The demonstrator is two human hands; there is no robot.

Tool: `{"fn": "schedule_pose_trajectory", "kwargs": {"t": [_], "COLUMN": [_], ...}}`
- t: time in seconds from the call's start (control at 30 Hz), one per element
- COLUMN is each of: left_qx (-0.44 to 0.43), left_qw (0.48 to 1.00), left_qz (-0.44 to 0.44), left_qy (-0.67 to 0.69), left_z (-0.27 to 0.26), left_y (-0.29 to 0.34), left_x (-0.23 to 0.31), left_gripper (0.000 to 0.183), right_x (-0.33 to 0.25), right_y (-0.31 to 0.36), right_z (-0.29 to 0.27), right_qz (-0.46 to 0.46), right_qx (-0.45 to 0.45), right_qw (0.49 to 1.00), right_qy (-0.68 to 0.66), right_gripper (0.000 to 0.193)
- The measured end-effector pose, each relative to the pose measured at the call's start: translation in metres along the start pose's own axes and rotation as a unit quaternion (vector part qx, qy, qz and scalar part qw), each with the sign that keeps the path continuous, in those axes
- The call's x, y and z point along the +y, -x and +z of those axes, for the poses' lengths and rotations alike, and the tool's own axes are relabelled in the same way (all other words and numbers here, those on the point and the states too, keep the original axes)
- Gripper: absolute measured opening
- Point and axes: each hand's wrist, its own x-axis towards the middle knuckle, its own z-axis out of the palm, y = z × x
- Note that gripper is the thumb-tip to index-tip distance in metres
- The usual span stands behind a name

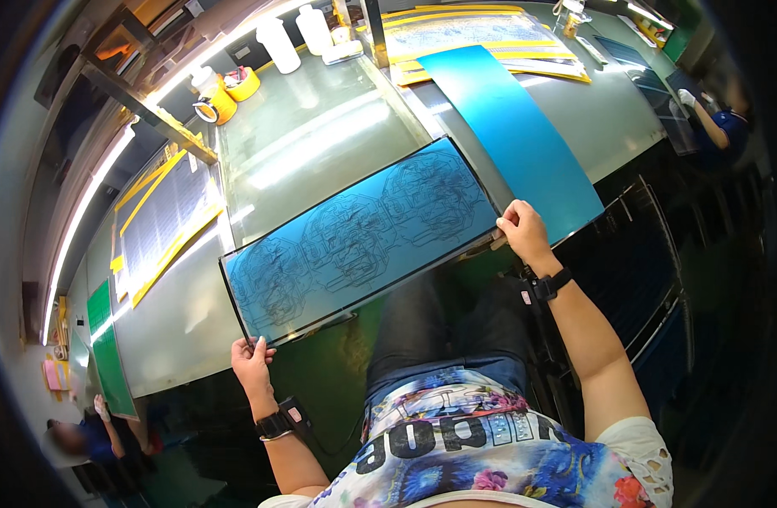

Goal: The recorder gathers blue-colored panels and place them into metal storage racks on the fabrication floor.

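A long blue sheet (354,241) with a black border and dark fine-line patterns lies tilted over the near edge of the glass-topped work table (312,157). My left hand (253,362) pinches its near left corner between thumb and fingers. At the near right corner, my right hand (524,229) grips the same sheet with its fingers closed. Whether the patterns are on the blue sheet itself or on a clear film over it, I cannot tell. To the right of my right hand lies a plain bright blue panel (515,127).
Yellow-edged patterned films lie in a stack (481,34) at the far right and in another pile (164,224) at the left. White bottles (278,45) and yellow tape rolls (227,93) stand at the back. A green board (109,347) is far left. Co-workers' gloved hands (686,97) show at both sides.
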Motion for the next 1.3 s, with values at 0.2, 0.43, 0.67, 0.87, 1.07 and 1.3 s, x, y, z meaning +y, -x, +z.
{"fn": "schedule_pose_trajectory", "kwargs": {"t": [0.2,0.43,0.67,0.87,1.07,1.3], "left_qx": [0.0,-0.001,0.009,0.01,0.007,-0.001], "left_qw": [1.0,0.999,0.999,1.0,1.0,1.0], "left_qz": [-0.011,-0.032,-0.022,-0.02,-0.014,-0.005], "left_qy": [-0.01,-0.024,-0.023,-0.008,-0.008,-0.008], "left_z": [-0.0009,-0.0019,-0.0002,-0.0038,-0.0023,-0.0022], "left_y": [-0.0006,-0.0041,-0.0028,-0.0046,-0.0043,-0.0006], "left_x": [0.0012,0.0015,0.002,-0.0017,-0.0014,-0.0027], "left_gripper": [0.013,0.012,0.012,0.013,0.013,0.014], "right_x": [-0.0014,0.0004,0.0035,0.0031,-0.0001,0.0027], "right_y": [-0.0023,-0.0075,-0.005,-0.0018,-0.0001,0.001], "right_z": [-0.0011,0.001,-0.0014,0.0014,0.002,0.0004], "right_qz": [0.009,0.065,0.013,-0.04,-0.028,-0.048], "right_qx": [-0.007,-0.03,-0.024,-0.014,0.001,-0.012], "right_qw": [1.0,0.997,0.999,0.999,1.0,0.999], "right_qy": [0.023,-0.017,-0.03,-0.025,-0.005,0.016], "right_gripper": [0.015,0.016,0.016,0.017,0.016,0.016]}}
